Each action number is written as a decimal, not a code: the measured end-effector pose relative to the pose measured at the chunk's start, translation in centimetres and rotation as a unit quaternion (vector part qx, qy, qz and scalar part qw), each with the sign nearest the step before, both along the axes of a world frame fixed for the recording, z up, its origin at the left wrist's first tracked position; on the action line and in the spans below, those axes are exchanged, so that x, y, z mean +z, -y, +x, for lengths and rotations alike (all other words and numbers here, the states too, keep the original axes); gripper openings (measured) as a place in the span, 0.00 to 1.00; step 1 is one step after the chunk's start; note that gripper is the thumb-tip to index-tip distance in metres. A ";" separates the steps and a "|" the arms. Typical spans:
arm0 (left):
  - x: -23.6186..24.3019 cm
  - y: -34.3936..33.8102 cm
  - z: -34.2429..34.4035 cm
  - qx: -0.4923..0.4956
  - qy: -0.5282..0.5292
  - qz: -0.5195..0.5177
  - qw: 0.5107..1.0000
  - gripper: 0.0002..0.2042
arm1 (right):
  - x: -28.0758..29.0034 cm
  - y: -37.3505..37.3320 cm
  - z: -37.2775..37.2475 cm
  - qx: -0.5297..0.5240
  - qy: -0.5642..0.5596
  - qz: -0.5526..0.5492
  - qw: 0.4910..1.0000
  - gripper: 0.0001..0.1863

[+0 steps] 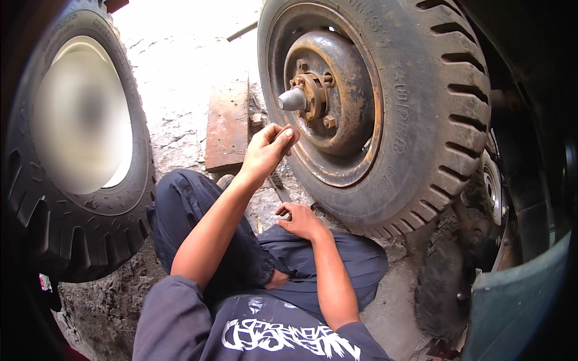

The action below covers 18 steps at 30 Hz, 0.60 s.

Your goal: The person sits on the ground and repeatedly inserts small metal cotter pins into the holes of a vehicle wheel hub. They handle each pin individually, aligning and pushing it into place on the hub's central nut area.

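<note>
My left hand [270,148] is raised in a pinch just below the rusty hub [312,97] with its silver center cap [291,99] and bolts; whatever is between the fingertips is too small to name. The hub sits in a rusty steel wheel with a worn tire [413,120], standing in front of me on the right. My right hand [298,219] rests low by my crossed legs, fingers curled on a small metal piece [285,214]. A long thin metal tool [280,189] lies on the ground between the hands, partly hidden.
Another tire [78,228] with a pale rim stands at the left. A worn wooden board [226,135] lies on rough concrete, with a thin bar [242,30] farther back. At the right are a dark teal body panel [515,307] and greasy vehicle parts under shadow.
</note>
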<state>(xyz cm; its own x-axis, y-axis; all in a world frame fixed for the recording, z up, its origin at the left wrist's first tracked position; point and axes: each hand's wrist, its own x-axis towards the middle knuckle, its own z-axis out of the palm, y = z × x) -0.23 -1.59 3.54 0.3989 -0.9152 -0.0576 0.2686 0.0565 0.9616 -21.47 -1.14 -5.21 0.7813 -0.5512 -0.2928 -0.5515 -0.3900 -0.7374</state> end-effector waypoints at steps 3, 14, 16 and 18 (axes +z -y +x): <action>2.0 0.7 0.2 0.069 0.242 -0.016 0.968 0.16 | -0.6 -0.4 -0.2 0.014 0.013 -0.023 1.000 0.20; 3.7 8.6 -0.8 0.185 0.335 -0.092 0.919 0.15 | -0.5 -0.1 -0.4 -0.008 -0.003 -0.018 1.000 0.22; 3.7 9.0 -1.4 0.178 0.341 -0.079 0.920 0.14 | -0.7 0.3 -0.8 -0.008 0.001 -0.015 1.000 0.22; 3.4 9.2 -1.5 0.178 0.327 -0.054 0.927 0.14 | -1.2 0.1 -0.9 0.004 0.005 -0.016 1.000 0.22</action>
